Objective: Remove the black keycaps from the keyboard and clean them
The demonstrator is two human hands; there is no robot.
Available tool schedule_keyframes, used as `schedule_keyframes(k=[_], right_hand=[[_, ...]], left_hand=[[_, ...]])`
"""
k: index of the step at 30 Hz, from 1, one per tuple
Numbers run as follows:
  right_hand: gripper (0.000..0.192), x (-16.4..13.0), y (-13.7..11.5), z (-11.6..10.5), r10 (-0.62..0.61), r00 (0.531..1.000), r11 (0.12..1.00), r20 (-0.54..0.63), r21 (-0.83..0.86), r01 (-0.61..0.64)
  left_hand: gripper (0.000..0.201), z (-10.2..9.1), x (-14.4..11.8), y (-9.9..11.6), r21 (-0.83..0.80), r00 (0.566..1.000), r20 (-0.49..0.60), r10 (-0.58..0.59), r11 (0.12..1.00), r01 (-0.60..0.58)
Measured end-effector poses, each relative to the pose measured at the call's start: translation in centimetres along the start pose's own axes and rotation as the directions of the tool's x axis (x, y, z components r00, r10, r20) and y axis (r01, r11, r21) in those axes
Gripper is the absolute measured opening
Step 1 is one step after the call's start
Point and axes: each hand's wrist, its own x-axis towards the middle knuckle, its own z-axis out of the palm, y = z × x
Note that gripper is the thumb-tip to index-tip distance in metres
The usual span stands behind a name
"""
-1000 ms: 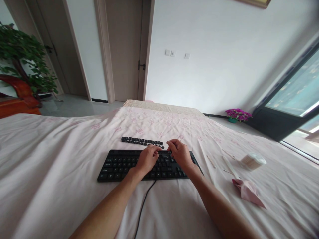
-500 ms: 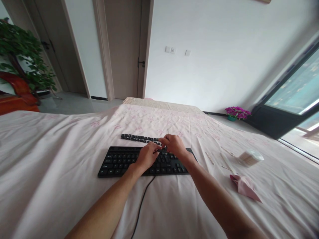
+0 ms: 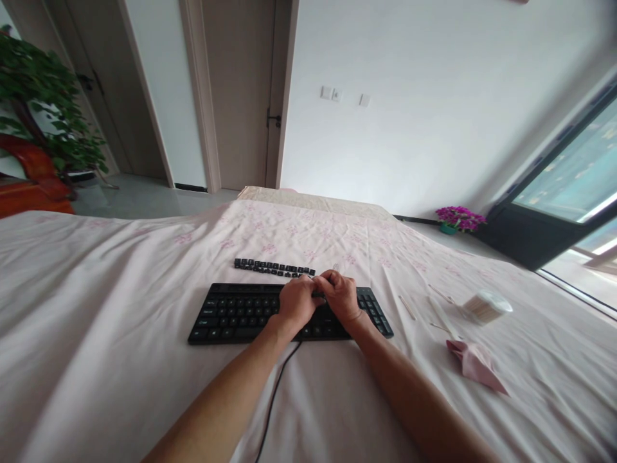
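Observation:
A black keyboard (image 3: 241,313) lies on the bed, its cable running toward me. My left hand (image 3: 296,299) is over the middle of its upper part, fingers curled inward and meeting my right hand; what they pinch, if anything, is hidden. My right hand (image 3: 341,297) is closed over the keys just right of it. A thin wire keycap puller (image 3: 336,267) pokes up from its fingers, only its looped end showing. Just beyond the keyboard, loose black keycaps (image 3: 270,265) lie in two rows.
A pale pink floral sheet (image 3: 144,289) covers the bed. To the right are a clear tub of cotton swabs (image 3: 486,307), several loose swabs (image 3: 408,307) and a folded pink cloth (image 3: 477,366). Purple flowers (image 3: 460,218) stand on the floor beyond.
Both hands have shifted slightly right and drawn closer together over the keyboard. The wire end has moved right and down. More of the keycap rows' right end now shows.

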Motion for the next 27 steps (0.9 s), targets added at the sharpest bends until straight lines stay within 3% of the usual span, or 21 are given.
schedule_keyframes(k=[4,7,12,15,19,23,27], right_hand=[[0.036,-0.2,0.1,0.6,-0.099,0.987,0.995,-0.127,0.022,0.102],[0.038,-0.5,0.0,0.5,-0.172,0.964,0.985,-0.201,-0.026,0.17],[0.036,-0.8,0.2,0.3,-0.174,0.947,0.985,-0.27,-0.055,0.166],[0.033,-0.8,0.2,0.3,-0.145,0.943,0.989,-0.298,-0.019,0.146],[0.034,-0.8,-0.5,-0.4,-0.197,0.959,0.976,-0.204,0.05,0.211],[0.03,0.0,-1.6,-1.9,-0.286,0.949,0.955,-0.134,0.04,0.294],[0.031,1.4,-2.0,-3.5,-0.276,0.961,0.961,-0.003,-0.01,0.276]], left_hand=[[0.014,0.3,-0.3,0.7,0.275,0.999,0.011,0.035,0.961,-0.037],[0.016,0.1,-0.6,1.1,0.313,0.997,0.022,0.071,0.947,-0.074],[0.024,-0.2,-0.9,1.5,0.298,0.993,0.008,0.118,0.948,-0.115],[0.021,-0.1,-1.0,1.3,0.221,0.996,-0.015,0.092,0.971,-0.087],[0.01,0.1,-0.6,0.6,0.03,0.996,-0.057,0.073,0.997,-0.072],[0.021,0.3,0.0,-0.1,-0.226,0.993,-0.114,-0.021,0.974,-0.005],[0.035,0.3,0.2,-0.3,-0.396,0.974,-0.17,-0.15,0.915,0.072]])
